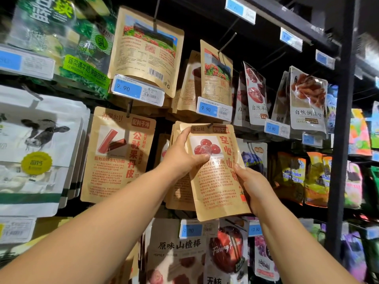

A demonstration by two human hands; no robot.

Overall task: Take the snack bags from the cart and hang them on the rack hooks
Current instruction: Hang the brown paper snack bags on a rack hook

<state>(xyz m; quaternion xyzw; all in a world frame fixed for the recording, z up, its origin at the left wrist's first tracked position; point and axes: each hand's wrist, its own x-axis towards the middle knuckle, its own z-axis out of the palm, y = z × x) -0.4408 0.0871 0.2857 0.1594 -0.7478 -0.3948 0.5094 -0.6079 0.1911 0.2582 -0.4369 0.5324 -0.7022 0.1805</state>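
Holding kraft hawthorn snack bag (215,171) up against rack hook (209,126), top edge at hook tip. Grip: left hand (180,154) clasps upper left edge, right hand (252,187) pinches right side. Pouch looks light, stiffish, crinkly; best held near top corners.

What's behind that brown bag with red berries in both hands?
More brown bags are stacked behind the bag; only their left edges show, fronts covered.

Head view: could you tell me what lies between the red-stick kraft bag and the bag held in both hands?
The left hand, gripping the held bag, and hung kraft bags behind it, in the head view.
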